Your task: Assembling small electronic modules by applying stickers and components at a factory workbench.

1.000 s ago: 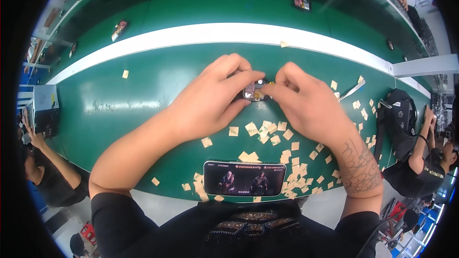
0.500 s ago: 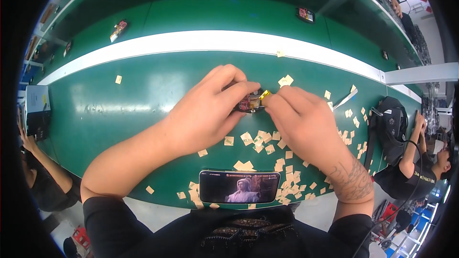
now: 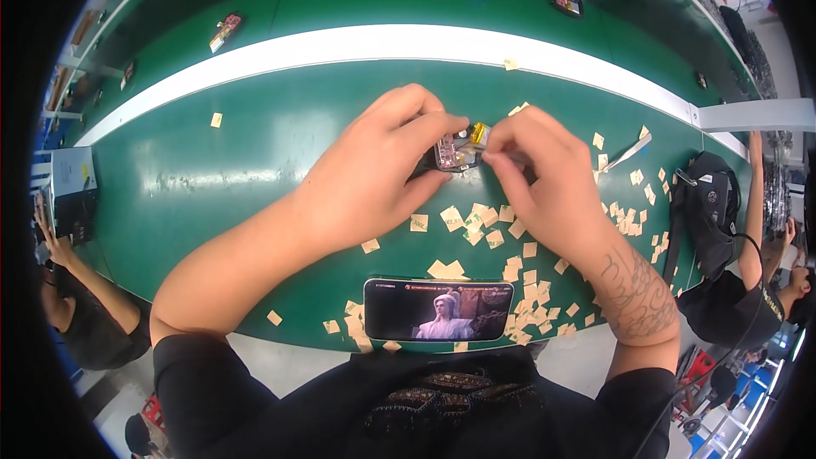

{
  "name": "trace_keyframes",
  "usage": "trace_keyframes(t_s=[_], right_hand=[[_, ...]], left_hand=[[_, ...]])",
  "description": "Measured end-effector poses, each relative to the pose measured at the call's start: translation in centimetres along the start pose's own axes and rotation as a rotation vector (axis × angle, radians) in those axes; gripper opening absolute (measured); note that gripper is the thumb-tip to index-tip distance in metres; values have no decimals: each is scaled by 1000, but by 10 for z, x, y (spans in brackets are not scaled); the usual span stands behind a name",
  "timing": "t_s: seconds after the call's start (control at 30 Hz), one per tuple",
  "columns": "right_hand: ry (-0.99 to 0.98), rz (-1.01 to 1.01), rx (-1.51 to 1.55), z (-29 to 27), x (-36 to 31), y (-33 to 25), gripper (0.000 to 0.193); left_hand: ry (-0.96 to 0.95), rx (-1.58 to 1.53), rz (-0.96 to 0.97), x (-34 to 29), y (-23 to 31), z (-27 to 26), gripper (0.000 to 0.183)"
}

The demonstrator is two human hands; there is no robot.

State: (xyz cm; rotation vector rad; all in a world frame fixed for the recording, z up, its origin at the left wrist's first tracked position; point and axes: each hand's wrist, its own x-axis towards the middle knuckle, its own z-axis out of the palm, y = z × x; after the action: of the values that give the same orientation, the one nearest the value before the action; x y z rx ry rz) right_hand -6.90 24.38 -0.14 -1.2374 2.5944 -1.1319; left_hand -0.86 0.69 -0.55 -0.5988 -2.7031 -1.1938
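Between my hands is a small black electronic device (image 3: 448, 153), its casing uncovered to show a reddish circuit board. My left hand (image 3: 370, 166) grips it from the left, thumb at the near edge and fingers at the far edge. A small pouch battery (image 3: 479, 133) with yellow tape at its end sits tilted up at the device's right side. My right hand (image 3: 544, 166) has its thumb and fingertips closed on the battery's silver part, most of which they hide. Small square cream paper pieces (image 3: 453, 218) lie scattered below and to the right of the hands.
A phone (image 3: 439, 309) playing a video lies at the near table edge. To the right are a white strip-like tool (image 3: 627, 151) and a black bag (image 3: 707, 204). Beyond a white rail (image 3: 408, 41), similar devices (image 3: 226, 31) rest on a green surface. Co-workers sit at both sides.
Both hands and the device sit higher in the picture as the whole view shifts. The yellow-taped battery end now stands farther up and tilted, and my right fingers have turned around it.
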Motion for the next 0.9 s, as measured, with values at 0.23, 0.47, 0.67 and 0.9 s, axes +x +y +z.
trace_keyframes(t_s=[0.23,0.47,0.67,0.9], right_hand=[[-48,-61,17,-14,7,2,24],[-127,-84,26,-11,4,7,32],[-83,-147,18,-8,1,7,23],[-112,-10,129,-15,9,9,20]], left_hand=[[7,-14,32,2,-1,-3,52],[-35,-36,-12,3,3,-8,49],[-20,-19,29,3,0,-6,51],[-77,121,111,-2,1,-8,37]])
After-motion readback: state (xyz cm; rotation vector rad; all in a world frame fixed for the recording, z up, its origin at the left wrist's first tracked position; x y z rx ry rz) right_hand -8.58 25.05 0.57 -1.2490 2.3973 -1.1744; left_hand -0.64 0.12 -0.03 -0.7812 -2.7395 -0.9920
